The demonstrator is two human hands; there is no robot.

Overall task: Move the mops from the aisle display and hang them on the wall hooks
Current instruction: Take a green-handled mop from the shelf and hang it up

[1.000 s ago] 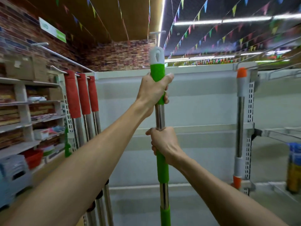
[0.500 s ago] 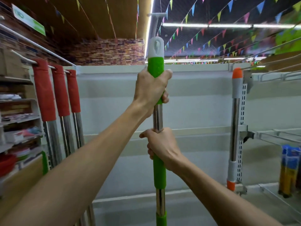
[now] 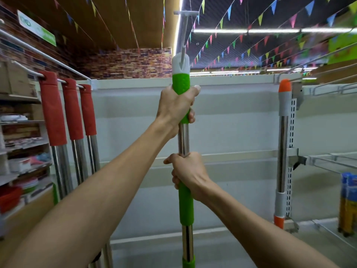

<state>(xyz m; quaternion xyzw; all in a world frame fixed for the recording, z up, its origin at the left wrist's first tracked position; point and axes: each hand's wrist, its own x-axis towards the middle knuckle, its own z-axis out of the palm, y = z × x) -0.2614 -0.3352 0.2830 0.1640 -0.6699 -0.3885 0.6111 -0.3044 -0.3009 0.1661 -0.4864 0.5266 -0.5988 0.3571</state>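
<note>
Green rubber sleeves on a stiff steel pole: we hold the mop (image 3: 185, 206) upright, white cap (image 3: 180, 64) at the hook (image 3: 183, 33), left hand (image 3: 176, 107) wrapped round the top sleeve, right hand (image 3: 188, 175) gripping lower. It seems light but long; rubber likely grips better than bare steel.

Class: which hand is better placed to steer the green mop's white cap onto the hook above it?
Left. The left hand grips the green mop just under its white cap, close to the hook; the right hand holds lower down the shaft.
</note>
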